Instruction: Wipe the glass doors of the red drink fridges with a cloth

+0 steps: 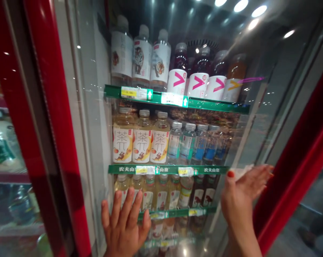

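Note:
My left hand [125,223] is raised at the lower centre with its fingers spread and nothing in it. It is in front of the lower shelves of a glass-fronted drinks cooler; whether it touches the glass door [258,39] I cannot tell. On the right, my right hand [240,189] is held up beside the door's red frame [292,167], thumb raised and fingers stretched out. A small pale patch shows behind it, too unclear to name. Behind the glass stand tea bottles [141,144] with white and yellow labels and several small clear bottles [188,142].
The upper shelf bears bottles with tiger labels [142,59] and dark drinks with pink marks [199,84]. Green shelf edges [217,105] carry price tags. A red post [56,125] rises at the left, beside another case of goods [3,142]. Ceiling lights reflect in the glass.

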Tool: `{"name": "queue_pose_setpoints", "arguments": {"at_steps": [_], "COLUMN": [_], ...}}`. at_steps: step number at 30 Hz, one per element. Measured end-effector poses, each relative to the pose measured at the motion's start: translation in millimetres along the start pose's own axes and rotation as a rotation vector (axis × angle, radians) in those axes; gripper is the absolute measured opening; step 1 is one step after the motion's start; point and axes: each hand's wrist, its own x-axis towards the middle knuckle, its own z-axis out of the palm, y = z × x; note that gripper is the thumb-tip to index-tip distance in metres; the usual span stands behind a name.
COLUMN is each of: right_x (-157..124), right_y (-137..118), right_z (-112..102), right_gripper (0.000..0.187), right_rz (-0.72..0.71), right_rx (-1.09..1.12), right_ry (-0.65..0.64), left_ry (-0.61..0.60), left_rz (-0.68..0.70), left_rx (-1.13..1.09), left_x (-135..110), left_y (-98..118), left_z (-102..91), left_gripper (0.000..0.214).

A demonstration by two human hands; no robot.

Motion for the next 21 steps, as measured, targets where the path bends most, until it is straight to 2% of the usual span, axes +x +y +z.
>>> {"name": "queue_pose_setpoints", "arguments": {"at_steps": [1, 3, 5, 7, 8, 9, 11, 13, 15, 16, 18, 21], "right_x": [1.4, -13.1, -39.5, -62.4, -69.2, -72.3, -68.5, -57.1, -45.8, -41.8, -38.5, -42.4], "right_y": [-20.0, -71.5, -118.8, -146.2, -151.1, -150.9, -138.8, -116.0, -85.0, -67.0, -28.3, 23.7], "right_z": [2.6, 9.8, 16.7, 20.5, 20.8, 20.1, 16.0, 8.2, -2.1, -7.3, -14.6, -10.2], "right_gripper": [0.09, 0.09, 0.095, 0.099, 0.099, 0.097, 0.092, 0.089, 0.089, 0.091, 0.098, 0.1], "right_rz": [-0.053, -0.266, -0.488, -0.598, -0.614, -0.618, -0.65, -0.764, -0.845, -0.841, -0.725, -0.447], "right_rx": [0.002, -0.002, 0.01, 0.036, 0.062, 0.098, 0.193, 0.292, 0.319, 0.304, 0.233, 0.179], "right_ry": [0.009, -0.02, -0.058, -0.061, -0.059, -0.062, -0.069, -0.062, -0.064, -0.059, -0.023, 0.095], "left_ry": [-0.001, 0.0, 0.051, 0.132, 0.149, 0.13, -0.018, -0.188, -0.248, -0.238, -0.196, -0.134], "left_rz": [0.0, -0.021, -0.168, -0.338, -0.358, -0.313, -0.086, 0.122, 0.242, 0.268, 0.246, 0.045], "left_rx": [-0.006, -0.074, -0.245, -0.423, -0.468, -0.479, -0.42, -0.299, -0.139, -0.058, 0.075, 0.185], "left_x": [-1.8, -5.7, -5.9, 1.8, 9.1, 18.2, 38.3, 53.7, 59.9, 60.8, 65.0, 93.5], "left_y": [-0.9, -1.8, 1.0, 9.7, 15.9, 22.8, 35.8, 42.8, 38.8, 31.6, 8.1, -30.2], "left_z": [-0.3, -3.7, -11.1, -20.0, -23.6, -25.9, -26.0, -21.7, -17.0, -15.6, -15.2, -18.3], "left_gripper": [0.087, 0.086, 0.085, 0.081, 0.078, 0.074, 0.07, 0.078, 0.085, 0.083, 0.076, 0.084]}}
